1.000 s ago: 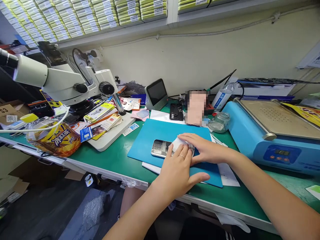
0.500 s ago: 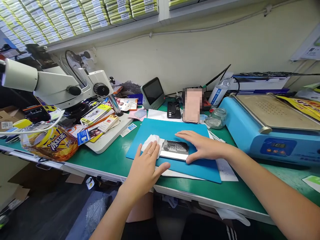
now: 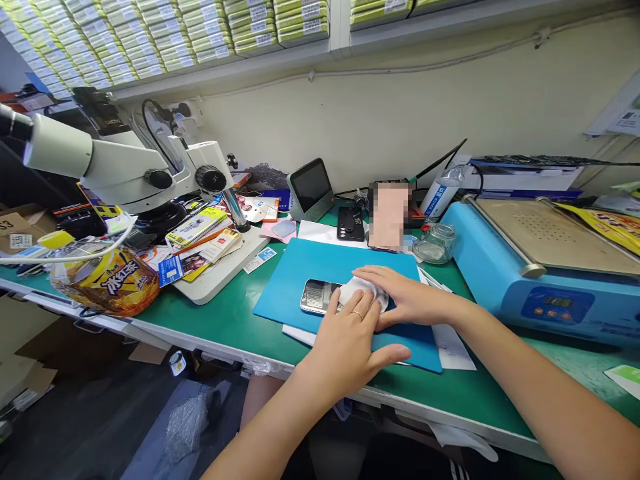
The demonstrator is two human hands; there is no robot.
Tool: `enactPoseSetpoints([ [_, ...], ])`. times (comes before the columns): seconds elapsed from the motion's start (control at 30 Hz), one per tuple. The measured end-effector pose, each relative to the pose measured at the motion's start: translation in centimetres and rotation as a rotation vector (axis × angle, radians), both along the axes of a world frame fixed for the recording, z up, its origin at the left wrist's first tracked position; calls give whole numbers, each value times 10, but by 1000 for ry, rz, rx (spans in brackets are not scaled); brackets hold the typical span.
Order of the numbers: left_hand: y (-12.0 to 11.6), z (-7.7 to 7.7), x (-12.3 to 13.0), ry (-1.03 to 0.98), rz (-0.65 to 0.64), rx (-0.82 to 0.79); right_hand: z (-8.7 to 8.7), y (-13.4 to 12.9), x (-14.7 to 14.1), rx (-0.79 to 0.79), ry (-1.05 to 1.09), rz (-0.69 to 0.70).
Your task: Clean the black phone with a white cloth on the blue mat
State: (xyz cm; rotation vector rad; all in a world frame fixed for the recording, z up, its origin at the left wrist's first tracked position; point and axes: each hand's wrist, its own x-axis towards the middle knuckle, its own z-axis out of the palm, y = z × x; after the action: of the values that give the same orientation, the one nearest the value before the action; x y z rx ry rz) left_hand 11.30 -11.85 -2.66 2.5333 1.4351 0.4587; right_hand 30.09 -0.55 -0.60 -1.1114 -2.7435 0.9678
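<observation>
The silvery phone [image 3: 314, 297] lies on the blue mat [image 3: 287, 270], well inside its edges, with bare mat to the left and a narrower strip on the near side, partly under the left wrist. The left hand [image 3: 347, 333] lies flat, palm down, its fingers extended and its thumb out to the right, pressing the white cloth [image 3: 352, 288] onto the phone rather than clamping it. The right hand [image 3: 407, 300] curves about the phone's right end, thumb and fingers apart; whether they clamp its edges is hidden. Room to the right of the mat is tight, with loose papers [image 3: 455, 350] under its edge and the blue machine [image 3: 480, 267] near them. On the far side stand a glass jar [image 3: 436, 244], a black phone [image 3: 351, 224] on white paper and a small display [image 3: 311, 190]. To the left, a strip of green bench [image 3: 225, 327] separates the mat from the pale base [image 3: 213, 283] of the microscope [image 3: 127, 167], which carries cards and leaflets; a large drink bottle [image 3: 123, 283] stands farther left. The bench's near edge runs beneath both forearms, and beyond it a pale wall [image 3: 390, 120] rises to shelves of yellow packets [image 3: 255, 27].
</observation>
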Motion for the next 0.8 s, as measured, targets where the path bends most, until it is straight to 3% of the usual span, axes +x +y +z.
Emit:
enactPoseSetpoints([
  [0.1,-13,-3,-24,9,-13,-23,1,0,0,-2,-25,4],
  [0.2,-22,-6,-53,50,55,-17,1,1,0,0,-36,13],
  [0.33,-14,-9,-76,119,175,1,-1,1,1,6,-16,13],
  [0.47,4,-5,-58,124,207,-9,-1,2,0,14,-18,11],
  [0.67,12,7,0,20,3,13,-2,2,-1,36,13,19],
  [0.8,3,5,0,-27,-24,-6,-3,2,1,40,5,16],
])
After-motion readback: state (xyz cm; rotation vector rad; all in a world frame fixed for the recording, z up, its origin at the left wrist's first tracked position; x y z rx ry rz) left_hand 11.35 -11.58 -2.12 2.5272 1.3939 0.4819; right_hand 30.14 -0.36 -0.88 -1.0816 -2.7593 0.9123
